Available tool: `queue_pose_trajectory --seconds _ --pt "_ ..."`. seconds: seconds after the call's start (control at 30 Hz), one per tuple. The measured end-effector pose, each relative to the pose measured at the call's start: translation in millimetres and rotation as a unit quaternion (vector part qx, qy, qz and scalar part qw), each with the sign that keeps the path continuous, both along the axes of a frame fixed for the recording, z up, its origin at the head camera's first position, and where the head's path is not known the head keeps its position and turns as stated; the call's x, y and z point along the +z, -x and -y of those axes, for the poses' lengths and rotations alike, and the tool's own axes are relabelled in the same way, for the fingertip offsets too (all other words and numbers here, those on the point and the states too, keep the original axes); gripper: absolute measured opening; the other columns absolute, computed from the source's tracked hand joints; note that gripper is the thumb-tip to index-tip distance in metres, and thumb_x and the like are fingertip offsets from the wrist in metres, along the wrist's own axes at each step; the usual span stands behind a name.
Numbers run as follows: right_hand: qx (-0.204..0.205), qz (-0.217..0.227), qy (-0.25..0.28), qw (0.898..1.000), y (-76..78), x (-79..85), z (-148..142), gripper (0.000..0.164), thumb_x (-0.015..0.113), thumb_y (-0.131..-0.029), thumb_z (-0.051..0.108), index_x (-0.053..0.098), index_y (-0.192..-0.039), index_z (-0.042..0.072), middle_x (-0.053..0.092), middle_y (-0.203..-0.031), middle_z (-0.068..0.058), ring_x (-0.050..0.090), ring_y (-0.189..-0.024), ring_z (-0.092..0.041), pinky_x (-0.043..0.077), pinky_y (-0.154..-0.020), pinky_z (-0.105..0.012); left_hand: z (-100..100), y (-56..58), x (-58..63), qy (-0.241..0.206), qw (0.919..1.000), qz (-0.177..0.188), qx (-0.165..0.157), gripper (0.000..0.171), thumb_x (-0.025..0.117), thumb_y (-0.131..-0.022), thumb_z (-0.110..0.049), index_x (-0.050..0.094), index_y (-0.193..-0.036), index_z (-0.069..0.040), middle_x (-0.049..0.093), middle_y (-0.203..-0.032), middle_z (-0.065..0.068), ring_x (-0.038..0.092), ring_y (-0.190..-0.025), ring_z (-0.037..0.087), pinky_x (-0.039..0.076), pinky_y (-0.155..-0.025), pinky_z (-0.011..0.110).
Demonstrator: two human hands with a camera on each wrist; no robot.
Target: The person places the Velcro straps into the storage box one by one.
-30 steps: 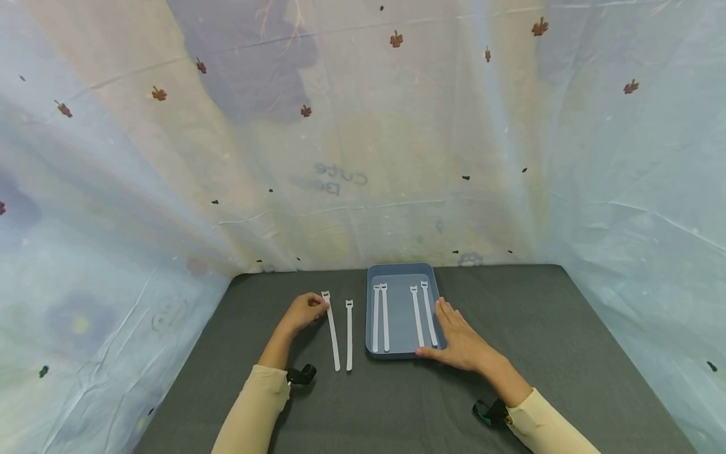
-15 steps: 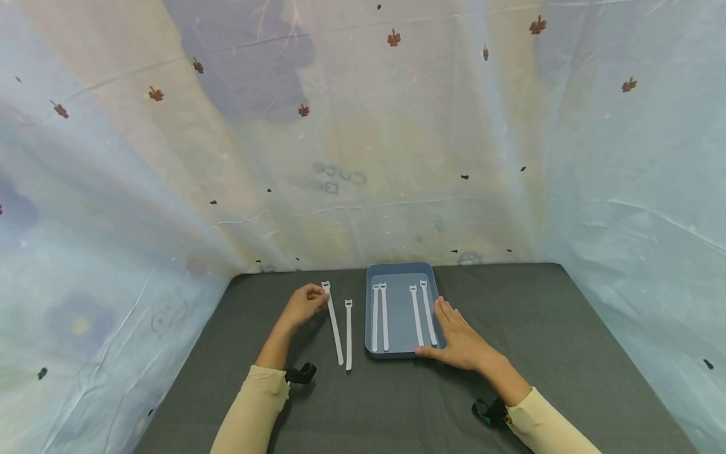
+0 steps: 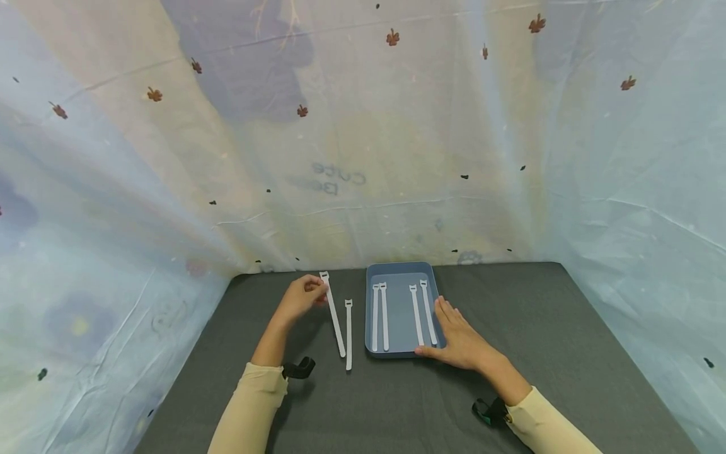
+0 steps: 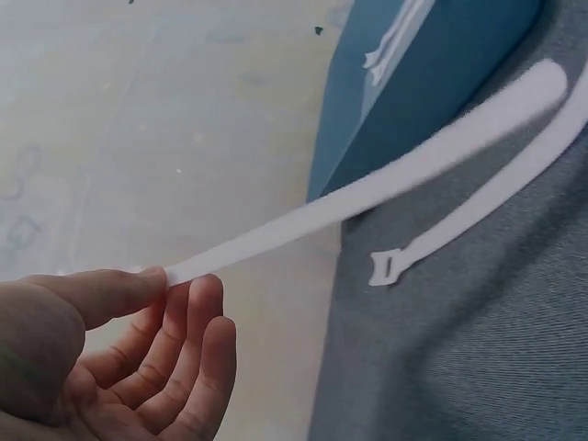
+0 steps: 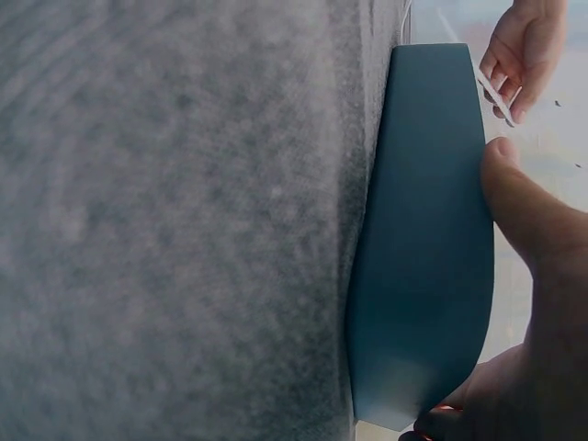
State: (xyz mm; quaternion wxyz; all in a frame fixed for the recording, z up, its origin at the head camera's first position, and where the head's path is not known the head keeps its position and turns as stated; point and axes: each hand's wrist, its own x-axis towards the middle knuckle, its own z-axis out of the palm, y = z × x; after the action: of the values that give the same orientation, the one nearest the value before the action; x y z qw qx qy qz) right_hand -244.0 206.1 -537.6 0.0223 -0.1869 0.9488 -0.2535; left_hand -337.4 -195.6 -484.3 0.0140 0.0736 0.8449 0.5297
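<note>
My left hand (image 3: 302, 297) pinches a white hook-and-loop cable tie (image 3: 333, 315) near its slotted head, between thumb and fingertips. In the left wrist view the tie's rounded tail (image 4: 542, 87) slants up off the dark cloth. A second white cable tie (image 3: 348, 334) lies on the cloth just right of the held one. My right hand (image 3: 462, 343) rests at the near right corner of a blue-grey tray (image 3: 401, 328), fingers straight along its side, thumb on the near rim. Inside the tray lie two pairs of cable ties, a left pair (image 3: 386, 318) and a right pair (image 3: 429, 313).
A dark grey cloth (image 3: 363, 410) covers the table. Behind and beside it hangs a pale patterned curtain (image 3: 363, 139). Black wrist straps (image 3: 299, 367) sit at the cuffs of both light sleeves.
My left hand has lifted the pinched cable tie and moved it slightly away from me, its head rising in the head view. The right hand and tray have stayed put.
</note>
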Motion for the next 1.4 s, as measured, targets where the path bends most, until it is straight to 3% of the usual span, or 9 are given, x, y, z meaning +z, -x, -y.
queue_pose_trajectory --seconds 0.33,0.6,1.07,1.23,1.3,1.4 --pt "0.000 0.000 0.001 1.000 0.1 0.0 0.0 0.130 0.073 -0.089 0.075 0.012 -0.167 -0.010 0.007 -0.177 -0.028 0.012 -0.164 -0.044 0.015 -0.132 -0.061 -7.4 0.7 15.2 0.010 0.9999 -0.007 -0.001 0.024 0.069 -0.108 -0.021 0.069 -0.120 -0.001 0.076 -0.106 0.016 0.076 -0.097 0.030 0.064 -0.092 0.047" --pt "0.001 0.002 0.001 1.000 0.1 0.0 0.3 0.130 0.073 -0.089 0.075 0.013 -0.167 -0.009 0.007 -0.177 -0.028 0.011 -0.164 -0.044 0.015 -0.132 -0.061 -29.0 1.3 28.6 -0.004 0.9995 -0.022 -0.022 0.025 0.068 -0.109 -0.019 0.068 -0.122 0.002 0.076 -0.106 0.017 0.073 -0.106 0.044 0.065 -0.086 0.038" --pt "0.001 -0.008 -0.006 1.000 -0.1 -1.2 0.8 0.129 0.074 -0.089 0.074 0.015 -0.167 -0.010 0.010 -0.176 -0.029 0.014 -0.163 -0.045 0.014 -0.132 -0.062 -72.8 8.0 31.6 -0.016 0.9977 -0.045 -0.047 0.021 0.070 -0.106 -0.015 0.069 -0.118 0.002 0.077 -0.099 0.016 0.076 -0.094 0.036 0.065 -0.082 0.038" --pt "0.001 -0.007 -0.008 1.000 0.0 -0.8 0.8 0.129 0.073 -0.089 0.074 0.015 -0.167 -0.010 0.010 -0.176 -0.029 0.013 -0.163 -0.045 0.014 -0.132 -0.062 -86.6 11.9 33.0 -0.025 0.9971 -0.049 -0.053 0.021 0.070 -0.107 -0.014 0.068 -0.117 0.004 0.077 -0.099 0.019 0.075 -0.096 0.043 0.064 -0.089 0.052" --pt "0.000 -0.006 -0.009 1.000 0.4 -0.7 0.6 0.129 0.073 -0.089 0.074 0.015 -0.167 -0.010 0.009 -0.176 -0.028 0.013 -0.164 -0.045 0.015 -0.132 -0.062 -91.7 13.1 32.6 -0.022 0.9971 -0.048 -0.055 0.020 0.070 -0.107 -0.014 0.068 -0.116 0.004 0.077 -0.098 0.019 0.075 -0.096 0.043 0.064 -0.089 0.052" --pt "-0.001 -0.003 -0.009 1.000 1.0 -0.6 0.4 0.129 0.073 -0.089 0.075 0.015 -0.167 -0.010 0.009 -0.176 -0.028 0.013 -0.164 -0.045 0.015 -0.132 -0.062 -97.5 15.2 29.2 -0.021 0.9970 -0.040 -0.062 0.020 0.069 -0.107 -0.013 0.068 -0.117 0.004 0.076 -0.098 0.018 0.074 -0.097 0.046 0.066 -0.083 0.041"
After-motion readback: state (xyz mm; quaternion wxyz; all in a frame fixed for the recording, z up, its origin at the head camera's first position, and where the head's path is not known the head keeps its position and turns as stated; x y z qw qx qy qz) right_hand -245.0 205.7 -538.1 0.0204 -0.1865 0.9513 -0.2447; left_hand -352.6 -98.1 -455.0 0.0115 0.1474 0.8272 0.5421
